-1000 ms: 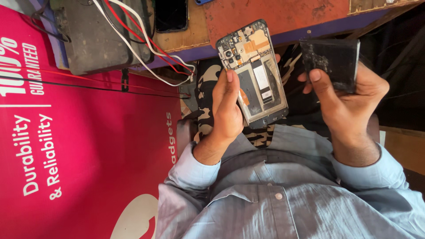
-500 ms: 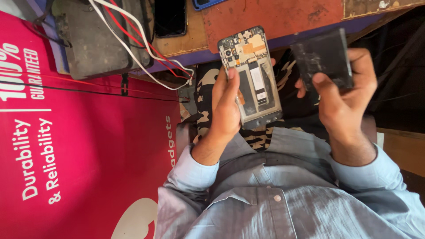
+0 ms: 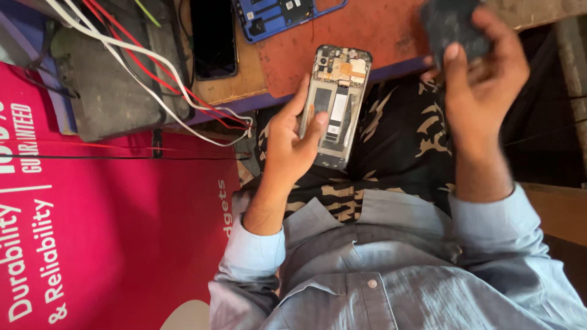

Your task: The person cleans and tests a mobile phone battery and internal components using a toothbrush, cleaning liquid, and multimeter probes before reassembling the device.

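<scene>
Magenta fills the left of my view: a large glossy sign panel [image 3: 92, 244] with white lettering running sideways along it, and a pale rounded shape at its lower edge. Above it, at the top left, I see a dark grey box-like device [image 3: 116, 79] with white and red wires [image 3: 159, 73] trailing across it and down over the bench [image 3: 379, 30] edge. The bench top is worn reddish-brown with a blue front lip. On it lie a black phone [image 3: 213, 36], screen dark, and just beside it a blue phone frame [image 3: 278, 13] with its insides exposed, partly cut off by the top edge.

My left hand [image 3: 293, 146] is closed around an opened phone [image 3: 336, 104], back cover off, so the circuit board, a copper-coloured patch near the top and the silver battery bay show. The fingers wrap its left edge and the thumb presses across the bay. The phone is held over my lap, its top end just overlapping the bench lip.

My right hand [image 3: 480, 79] is raised well apart from the left, fingers curled and clamped on a dark flat piece [image 3: 452, 24], blurred; I take it for the phone's back cover or battery but cannot tell which. It sits up near the bench edge.
</scene>
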